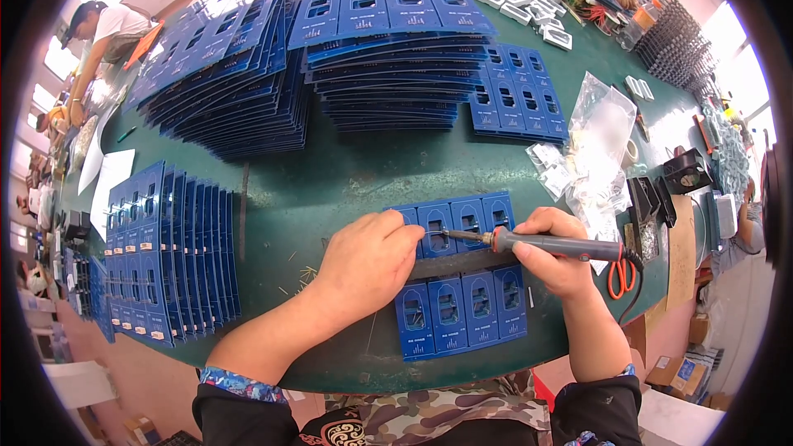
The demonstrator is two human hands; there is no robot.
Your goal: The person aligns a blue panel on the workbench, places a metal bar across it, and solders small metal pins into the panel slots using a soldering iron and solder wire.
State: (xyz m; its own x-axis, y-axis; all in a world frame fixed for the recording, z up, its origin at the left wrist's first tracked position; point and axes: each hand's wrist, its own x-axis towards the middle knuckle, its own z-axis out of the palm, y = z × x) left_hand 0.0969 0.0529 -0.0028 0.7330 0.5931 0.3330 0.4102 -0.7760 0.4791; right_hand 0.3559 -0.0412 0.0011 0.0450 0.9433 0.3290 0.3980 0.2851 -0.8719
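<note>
Blue circuit panel (462, 277) near table edge (248, 359), right hand (555, 252) gripping soldering iron (545, 242)

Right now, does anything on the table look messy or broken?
Nothing looks broken. The tall blue board stacks lean and fan out rather than standing straight. Small wire bits lie scattered on the green table beside the left hand.

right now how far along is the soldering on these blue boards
Done: cannot tell which stacks are finished. In hand: right hand holds the soldering iron, tip on the blue board panel, which the left hand steadies. Left: big blue stacks and fanned panels fill the green table.
</note>
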